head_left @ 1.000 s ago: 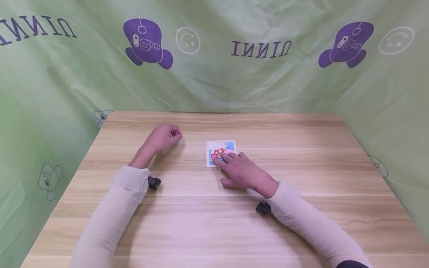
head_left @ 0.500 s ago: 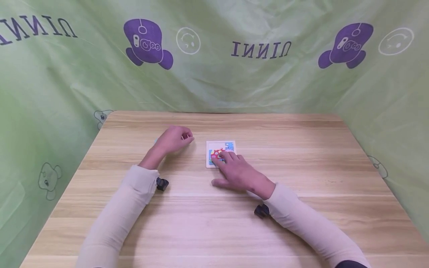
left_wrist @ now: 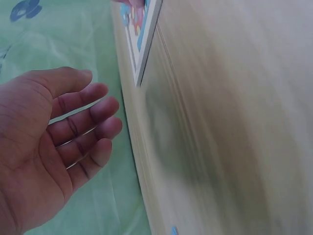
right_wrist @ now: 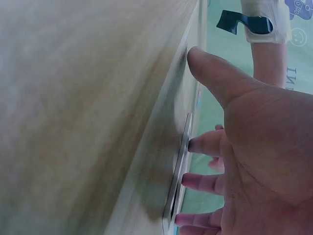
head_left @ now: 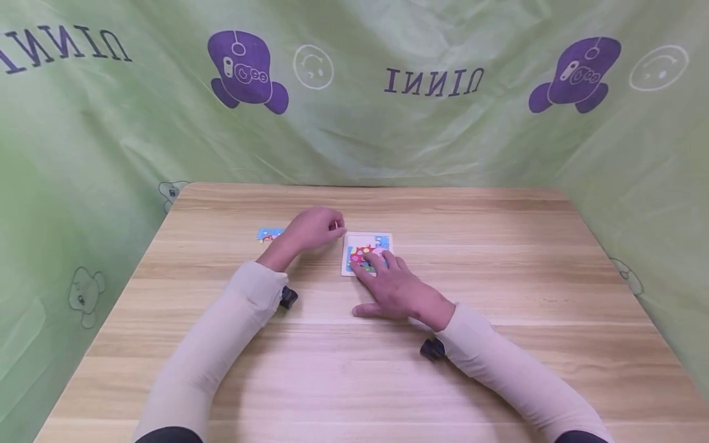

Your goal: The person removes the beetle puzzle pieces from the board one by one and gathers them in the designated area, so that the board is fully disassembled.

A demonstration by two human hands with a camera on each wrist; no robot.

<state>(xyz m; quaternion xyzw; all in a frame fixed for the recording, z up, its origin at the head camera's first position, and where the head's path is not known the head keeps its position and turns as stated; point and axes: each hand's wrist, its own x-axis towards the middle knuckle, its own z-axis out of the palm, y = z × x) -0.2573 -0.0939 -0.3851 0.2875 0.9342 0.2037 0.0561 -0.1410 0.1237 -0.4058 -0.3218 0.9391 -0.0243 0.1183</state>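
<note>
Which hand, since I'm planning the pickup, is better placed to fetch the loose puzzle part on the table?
Probably the left hand: it is nearer the loose puzzle part and looks empty, while the right hand rests on the framed puzzle.

The head view looks forward and down from above the near side of the table (head_left: 509, 271), far enough back to take in both hands, left (head_left: 314, 229) and right (head_left: 396, 289), and the green curtain (head_left: 354, 141) behind. Each wrist view sits close by its own palm, the tabletop tipped steeply; the right one looks low along it. All three share the puzzle board (head_left: 344, 264), nearly edge-on from the right wrist, which also catches the left sleeve (right_wrist: 259, 9).
</note>
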